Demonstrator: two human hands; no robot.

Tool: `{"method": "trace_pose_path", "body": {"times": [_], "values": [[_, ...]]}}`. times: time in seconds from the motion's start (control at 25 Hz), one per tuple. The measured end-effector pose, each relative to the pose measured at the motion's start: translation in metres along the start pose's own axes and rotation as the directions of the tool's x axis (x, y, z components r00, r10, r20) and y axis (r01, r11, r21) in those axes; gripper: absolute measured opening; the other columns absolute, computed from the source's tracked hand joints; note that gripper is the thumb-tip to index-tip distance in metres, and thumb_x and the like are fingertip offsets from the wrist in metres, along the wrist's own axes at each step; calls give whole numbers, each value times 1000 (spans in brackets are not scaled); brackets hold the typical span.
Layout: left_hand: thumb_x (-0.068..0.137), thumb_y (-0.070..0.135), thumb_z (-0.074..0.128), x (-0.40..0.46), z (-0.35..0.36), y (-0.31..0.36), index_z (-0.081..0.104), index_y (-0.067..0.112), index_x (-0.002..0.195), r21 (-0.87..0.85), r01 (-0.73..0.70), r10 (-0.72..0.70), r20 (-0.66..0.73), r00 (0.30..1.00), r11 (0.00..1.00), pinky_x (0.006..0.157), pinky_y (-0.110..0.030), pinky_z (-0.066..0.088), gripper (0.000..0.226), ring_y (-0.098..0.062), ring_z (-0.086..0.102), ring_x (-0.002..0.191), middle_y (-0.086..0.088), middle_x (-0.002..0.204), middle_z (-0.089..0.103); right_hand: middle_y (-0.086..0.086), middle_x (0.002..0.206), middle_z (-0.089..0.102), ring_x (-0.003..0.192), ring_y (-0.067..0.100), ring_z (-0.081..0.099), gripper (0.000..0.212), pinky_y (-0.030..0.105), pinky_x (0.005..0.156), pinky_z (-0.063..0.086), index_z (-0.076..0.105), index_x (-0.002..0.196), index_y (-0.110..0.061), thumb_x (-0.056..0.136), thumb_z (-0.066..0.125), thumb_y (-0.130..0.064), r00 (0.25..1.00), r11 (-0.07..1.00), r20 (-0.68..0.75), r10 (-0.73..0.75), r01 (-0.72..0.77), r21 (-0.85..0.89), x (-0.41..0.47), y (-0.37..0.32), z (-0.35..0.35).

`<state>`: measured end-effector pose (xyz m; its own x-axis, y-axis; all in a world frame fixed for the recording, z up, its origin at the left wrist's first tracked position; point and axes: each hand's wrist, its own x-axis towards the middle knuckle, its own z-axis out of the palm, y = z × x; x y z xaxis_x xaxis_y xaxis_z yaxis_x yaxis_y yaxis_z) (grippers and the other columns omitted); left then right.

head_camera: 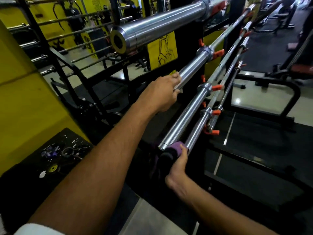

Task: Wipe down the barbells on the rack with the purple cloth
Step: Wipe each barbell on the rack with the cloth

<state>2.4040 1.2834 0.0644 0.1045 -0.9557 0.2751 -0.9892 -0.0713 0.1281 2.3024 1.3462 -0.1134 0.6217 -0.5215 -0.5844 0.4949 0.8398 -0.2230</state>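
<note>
Several chrome barbells lie one above the other on a black rack with orange pegs. My left hand is closed around the sleeve end of the second barbell from the top. Lower down, my right hand presses the purple cloth against the near end of the lowest barbell sleeve. The third barbell's sleeve ends just left of the cloth. The top barbell sticks out above both hands. Part of the cloth hangs in shadow below my right hand.
A yellow pillar stands close at the left, with a dark surface holding small odds and ends beside it. Another rack of thin bars is behind at the left. Benches stand on the floor at the right.
</note>
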Motion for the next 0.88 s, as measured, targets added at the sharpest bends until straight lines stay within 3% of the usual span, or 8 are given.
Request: {"method": "trace_pose_path", "body": {"times": [0.12,0.24,0.36,0.48,0.6,0.68,0.8,0.88], "values": [[105,37,45,-6,-5,3,48,21,147,-61,70,-73,-47,996,996,113,-37,35,44,-19,39,143,3,159,37,21,78,67,61,31,62,72,30,56,52,70,88,4,84,46,-64,997,996,48,56,-53,-70,-19,-8,-12],[105,33,46,-15,-5,10,61,23,135,-205,204,-238,-155,959,957,98,-32,44,35,-23,57,124,-1,139,61,21,71,65,60,30,62,72,32,60,52,74,76,3,86,43,-61,995,990,87,-39,50,-133,-44,-33,-22],[101,17,47,-18,-4,16,63,24,133,-255,347,-404,-222,888,903,94,-36,48,37,-31,61,117,-9,132,65,16,84,71,73,30,69,62,36,71,56,71,108,-5,82,58,-60,973,962,73,-218,227,-152,-64,-93,-32],[92,7,48,-12,-5,21,61,26,136,-227,454,-497,-196,845,862,101,-41,49,50,-35,59,120,-13,134,63,15,97,73,85,31,70,59,43,84,57,67,123,-6,83,61,-48,942,910,104,-318,334,-247,-99,-169,-51],[88,3,50,0,-4,47,61,23,134,-83,476,-481,-246,842,876,97,-46,51,51,-39,59,116,-17,129,64,11,86,73,78,27,68,34,38,76,55,71,106,-11,93,55,-37,927,850,96,-363,372,-374,-146,-223,-82],[90,2,50,11,7,91,61,21,134,-78,426,-430,-275,860,901,94,-44,48,49,-40,59,114,-18,127,63,9,85,72,76,24,67,26,36,72,55,70,103,-11,95,56,-32,898,798,60,-435,416,-436,-171,-251,-106],[93,4,56,24,55,189,67,18,126,-310,207,-267,-164,950,928,90,-29,51,37,-28,67,107,-11,116,71,5,89,70,76,16,66,19,25,63,54,68,107,-13,97,60,-26,802,630,75,-593,520,-577,-202,-307,-151],[94,4,62,27,102,254,69,15,121,-537,153,-161,32,986,830,76,-13,52,30,-15,68,94,-5,109,72,-2,97,71,84,8,68,16,13,64,49,65,112,-19,97,63,-26,703,380,150,-695,537,-753,-221,-346,-188]]}}
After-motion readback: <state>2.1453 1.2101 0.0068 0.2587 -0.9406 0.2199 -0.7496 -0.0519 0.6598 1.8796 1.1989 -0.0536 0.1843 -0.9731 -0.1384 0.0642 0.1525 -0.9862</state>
